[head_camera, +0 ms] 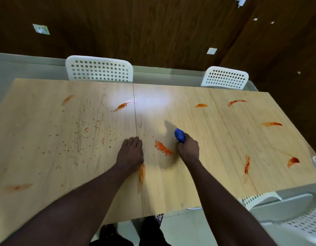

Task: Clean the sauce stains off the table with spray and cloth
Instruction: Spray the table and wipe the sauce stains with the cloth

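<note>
Table [171, 183] wood, orange stains scattered across top. Two chairs [99, 69] at far edge. Left hand [130, 154] flat, palm down, fingers together, empty, stain [141, 173] at wrist. Right hand [188, 148] fisted round blue cloth [179, 134], cloth bunched past knuckles on table. Speckled stain [162, 148] between hands, just left of cloth.

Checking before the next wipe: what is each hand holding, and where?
Right hand grips a bunched blue cloth, its far end sticking out. Left hand holds nothing, resting flat on the table.
</note>
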